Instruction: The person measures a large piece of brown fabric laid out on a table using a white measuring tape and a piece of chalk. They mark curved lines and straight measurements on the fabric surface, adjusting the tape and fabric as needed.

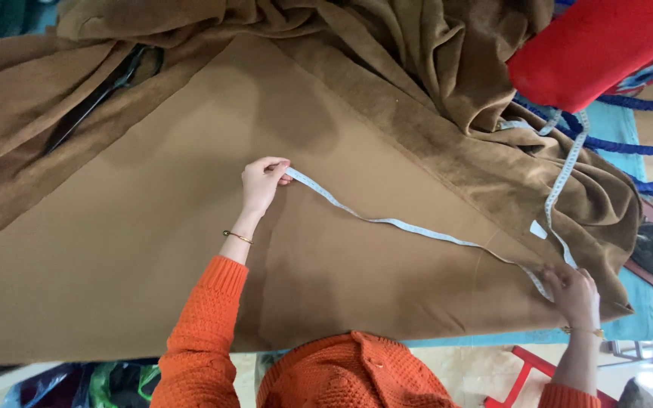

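Item, as I judge it: limp, light measuring tape (387,221), best held at its ends, pinched by my left hand (262,183) at 9 o'clock and right hand (573,293) at 3 on soft brown velvet fabric (153,249).

Work surface has a teal cover (629,326), visible along the near and right edges. Pale tiled floor (478,370) below, glossy, catching daylight at bottom right. Red frame piece (527,361) stands on it. Red cushion (591,45) top right, blue cord (629,143) beside it. Coloured bags (100,381) bottom left.
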